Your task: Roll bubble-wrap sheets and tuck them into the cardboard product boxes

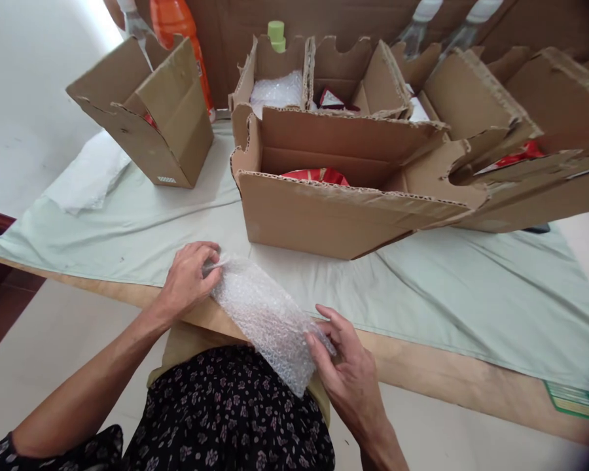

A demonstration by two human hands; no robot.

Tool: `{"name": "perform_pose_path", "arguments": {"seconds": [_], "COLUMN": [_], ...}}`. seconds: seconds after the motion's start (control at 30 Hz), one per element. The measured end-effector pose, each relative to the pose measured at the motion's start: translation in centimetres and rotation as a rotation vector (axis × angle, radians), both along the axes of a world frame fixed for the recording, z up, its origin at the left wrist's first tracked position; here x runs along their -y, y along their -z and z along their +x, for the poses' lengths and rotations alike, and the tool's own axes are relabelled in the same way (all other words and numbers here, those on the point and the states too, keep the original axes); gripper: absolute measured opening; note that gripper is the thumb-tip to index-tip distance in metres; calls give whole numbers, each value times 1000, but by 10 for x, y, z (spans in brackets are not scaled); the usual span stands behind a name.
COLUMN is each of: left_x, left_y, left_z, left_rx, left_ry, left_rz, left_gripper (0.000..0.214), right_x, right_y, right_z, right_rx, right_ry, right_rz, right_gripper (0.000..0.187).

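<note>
A bundle of bubble wrap [267, 317] lies slantwise over the near edge of the table [422, 366], in front of my body. My left hand [189, 278] pinches its upper left end with curled fingers. My right hand [346, 366] grips its lower right end, thumb and fingers pressed on the wrap. What the wrap encloses, if anything, is hidden.
An open cardboard box [334, 203] with a red packet [317, 175] inside stands just beyond my hands. More open boxes [324, 72] stand behind and to the right, one with bubble wrap [277, 91]. A tilted box [147, 111] stands at left, by an orange bottle [177, 26]. A pale green cloth [471, 294] covers the table.
</note>
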State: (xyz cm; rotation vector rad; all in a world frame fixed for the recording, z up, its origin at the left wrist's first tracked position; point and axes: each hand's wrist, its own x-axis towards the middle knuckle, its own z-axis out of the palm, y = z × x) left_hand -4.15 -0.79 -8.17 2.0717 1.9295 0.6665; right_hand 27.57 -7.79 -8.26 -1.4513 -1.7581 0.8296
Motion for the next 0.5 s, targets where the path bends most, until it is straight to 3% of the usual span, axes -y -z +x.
{"name": "perform_pose_path", "arguments": {"seconds": [0.13, 0.23, 0.3, 0.4, 0.5], "left_x": [11, -1, -13, -18, 3], "left_y": [-20, -33, -38, -40, -33], "left_z": [18, 44, 65, 91, 98], "left_rx": [-27, -88, -135, -135, 37], "left_ry": [89, 297, 413, 476, 571], "left_rz": [225, 408, 441, 438, 370], "left_gripper": [11, 18, 25, 39, 45], "right_x": [25, 42, 53, 66, 77], "right_y": [-3, -4, -3, 3, 6], "right_z": [7, 5, 0, -8, -10], "right_rx": [-23, -48, -98, -178, -237], "right_ry": [-133, -241, -281, -214, -98], "right_rz": [38, 6, -39, -129, -232], "right_gripper": [45, 51, 49, 36, 26]}}
